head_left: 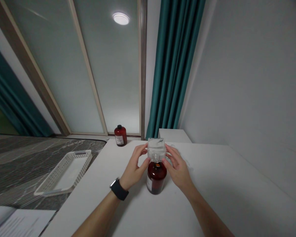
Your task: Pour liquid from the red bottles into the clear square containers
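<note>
Between my two hands is a clear, square-sided bottle (156,147), tipped upside down with its neck pointing downward. Fingers and thumb of my left hand (138,161) grip its left side; my right hand (177,163) grips the right side. Directly below stands a brown bottle (156,179) with a white label, upright on the white table. The clear bottle's neck meets the opening of the brown bottle, and I cannot tell how far it goes in. On my left wrist is a dark watch (119,189).
Another brown bottle (120,135) with a black cap stands at the table's far left edge. Left of the white table (202,204) lies a white perforated basket (76,179) on grey patterned flooring. An open booklet (27,222) is at lower left. A white box (174,135) sits behind the table.
</note>
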